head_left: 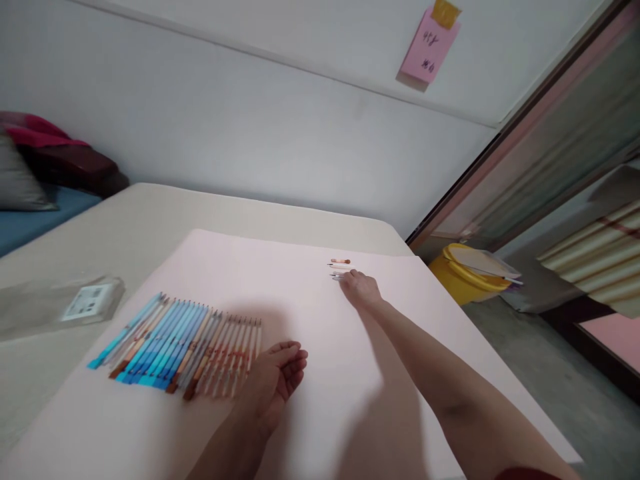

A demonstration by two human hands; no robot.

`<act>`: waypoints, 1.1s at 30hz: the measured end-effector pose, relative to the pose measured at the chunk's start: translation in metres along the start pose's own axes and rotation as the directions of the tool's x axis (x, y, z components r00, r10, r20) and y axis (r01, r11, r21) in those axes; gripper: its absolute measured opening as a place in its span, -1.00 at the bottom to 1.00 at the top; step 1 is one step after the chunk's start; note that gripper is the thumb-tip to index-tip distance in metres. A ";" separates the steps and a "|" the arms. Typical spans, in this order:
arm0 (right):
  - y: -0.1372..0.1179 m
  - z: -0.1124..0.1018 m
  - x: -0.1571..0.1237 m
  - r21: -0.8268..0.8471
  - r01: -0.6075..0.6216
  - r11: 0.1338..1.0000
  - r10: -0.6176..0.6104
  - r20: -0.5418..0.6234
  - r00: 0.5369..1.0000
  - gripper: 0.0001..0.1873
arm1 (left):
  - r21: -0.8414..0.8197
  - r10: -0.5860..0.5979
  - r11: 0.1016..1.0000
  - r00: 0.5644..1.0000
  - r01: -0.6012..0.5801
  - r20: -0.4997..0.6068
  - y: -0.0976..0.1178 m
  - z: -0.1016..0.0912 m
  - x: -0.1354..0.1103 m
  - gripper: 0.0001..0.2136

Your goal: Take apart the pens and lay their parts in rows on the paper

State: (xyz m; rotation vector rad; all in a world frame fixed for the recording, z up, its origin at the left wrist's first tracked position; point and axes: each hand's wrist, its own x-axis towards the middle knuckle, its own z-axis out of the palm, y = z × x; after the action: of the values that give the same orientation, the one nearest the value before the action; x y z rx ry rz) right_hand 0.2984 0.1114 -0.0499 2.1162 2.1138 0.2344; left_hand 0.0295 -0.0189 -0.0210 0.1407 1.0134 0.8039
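Well left of the left grip [280, 370], a soft grey pillow [20, 173] is seen on a blue seat [70, 210] beside the cream counter [200, 208], whose far corners are rounded. Nearer that grip, a clear, wrinkled plastic packet [30, 310] with a white label is laid on the counter, just outside the left edge of a smooth pink sheet [225, 263]. Between packet and left grip, a row of slim pens [165, 343] is lined up on the sheet, blue, clear grey and orange-brown, with slender tips pointed away; its right end is partly hidden by the hand. The left grip is held loosely curled, thumb and palm parted. From it, a broad stretch of sheet is left toward the right grip [361, 290], by which a white pen [336, 276] is met at the fingertips; whether it is pinched or only touched cannot be told. Just beyond those fingertips, another white pen [341, 267] and a short orange-brown pen [341, 261] are set near the sheet's far edge. Right of that grip, the sheet is ended by a slanting edge, past which a round yellow bucket [460, 277] is placed on grey floor [555, 380].
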 end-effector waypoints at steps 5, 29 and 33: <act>-0.002 0.002 -0.001 0.001 -0.019 1.000 0.019 -0.014 1.000 -0.60 | -0.012 0.009 1.000 1.000 -0.009 0.019 0.000 -0.002 0.000 -0.87; -0.010 -0.003 0.000 0.004 -0.084 0.996 0.084 -0.085 0.993 -0.65 | -0.013 0.015 1.000 0.999 -0.015 0.030 0.002 -0.003 -0.002 -0.86; -0.025 -0.009 -0.034 0.000 -0.048 0.999 0.048 -0.093 0.995 -0.66 | -0.024 0.018 1.000 0.999 -0.017 0.049 0.006 -0.003 -0.004 -0.86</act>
State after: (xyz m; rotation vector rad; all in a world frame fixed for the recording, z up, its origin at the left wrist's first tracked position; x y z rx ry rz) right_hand 0.2716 0.0769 -0.0466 2.1980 2.1127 0.3468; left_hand 0.0225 -0.0186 -0.0171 0.1492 0.9568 0.8239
